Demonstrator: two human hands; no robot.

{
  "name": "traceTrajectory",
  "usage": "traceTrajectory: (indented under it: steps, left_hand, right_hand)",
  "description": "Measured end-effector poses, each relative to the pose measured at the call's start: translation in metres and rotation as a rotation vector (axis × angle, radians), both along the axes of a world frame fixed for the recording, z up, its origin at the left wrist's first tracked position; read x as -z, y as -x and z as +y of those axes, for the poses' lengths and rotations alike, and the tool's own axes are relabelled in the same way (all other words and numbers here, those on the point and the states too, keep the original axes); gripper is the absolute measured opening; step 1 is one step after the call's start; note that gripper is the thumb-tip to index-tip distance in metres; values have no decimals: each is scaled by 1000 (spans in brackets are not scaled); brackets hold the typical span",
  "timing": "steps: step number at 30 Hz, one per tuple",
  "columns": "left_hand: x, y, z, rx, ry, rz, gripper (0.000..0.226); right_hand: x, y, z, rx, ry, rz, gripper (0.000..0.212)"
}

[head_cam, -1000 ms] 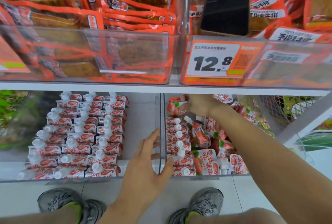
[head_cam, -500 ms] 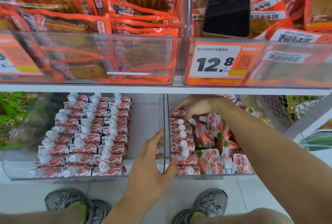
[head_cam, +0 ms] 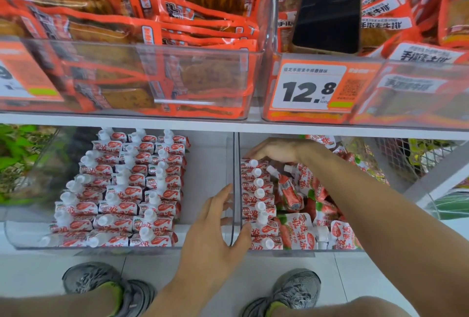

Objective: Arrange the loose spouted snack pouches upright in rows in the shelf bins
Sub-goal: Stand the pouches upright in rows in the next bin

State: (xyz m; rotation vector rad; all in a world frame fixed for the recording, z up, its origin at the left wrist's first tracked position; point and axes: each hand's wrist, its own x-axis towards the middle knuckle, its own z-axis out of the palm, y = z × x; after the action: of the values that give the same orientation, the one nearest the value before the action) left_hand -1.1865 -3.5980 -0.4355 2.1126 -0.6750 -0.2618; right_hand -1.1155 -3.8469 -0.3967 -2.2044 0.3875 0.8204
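Pouches (head_cam: 257, 189) upright, spouts up, right hand (head_cam: 275, 150) fingers curled on back pouch, left hand (head_cam: 215, 235) spread.

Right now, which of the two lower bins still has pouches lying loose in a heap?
The right bin: beside its one upright row, loose pouches lie tumbled. In the left bin, all pouches stand in rows.

White shelf board (head_cam: 127, 121) across the middle, bearing two clear bins side by side: left upper bin (head_cam: 132, 80) and right upper bin (head_cam: 365, 93), touching. Below, on a lower white shelf (head_cam: 208, 164), two more clear bins, left lower bin (head_cam: 33, 238) and right lower bin (head_cam: 299, 253), walls just beside each other. Pale floor (head_cam: 215, 273) underneath.
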Motion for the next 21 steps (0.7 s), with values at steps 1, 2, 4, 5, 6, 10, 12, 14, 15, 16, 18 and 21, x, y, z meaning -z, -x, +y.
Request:
traceTrajectory:
  steps: [1, 2, 4, 5, 6, 10, 12, 14, 15, 16, 18, 21]
  left_hand:
    - [0, 0, 0, -3, 2, 1, 69]
    - [0, 0, -1, -6, 4, 3, 69]
    - [0, -1, -1, -10, 8, 0, 68]
    - [0, -1, -1, -10, 9, -1, 68]
    - [0, -1, -2, -10, 11, 1, 68]
    - [2, 0, -1, -7, 10, 8, 71]
    - [3, -1, -1, -9, -4, 10, 70]
    - [6, -2, -1, -11, -16, 6, 68]
    - [6, -2, -1, -11, -23, 0, 69]
    - [6, -1, -1, -15, -29, 0, 69]
    - [5, 0, -1, -20, -28, 9, 69]
    - [5, 0, -1, -22, -29, 7, 69]
  right_hand:
    - [1, 1, -1, 3, -12, 15, 34]
    - [2, 2, -2, 13, -20, 28, 35]
    - [1, 5, -2, 34, 11, 28, 48]
    - [0, 7, -4, 28, 80, -21, 55]
    - [-3, 9, -5, 12, 168, -104, 59]
    - [-18, 31, -11, -39, 420, -305, 53]
    - [-21, 49, -7, -139, 551, -254, 50]
    - [-17, 64, 2, -183, 646, -247, 48]
    - [-14, 69, 7, -182, 666, -278, 46]
    - [-14, 75, 12, -165, 677, -319, 41]
    - [-16, 84, 14, -133, 712, -386, 27]
    - [-26, 100, 6, 7, 751, -531, 13]
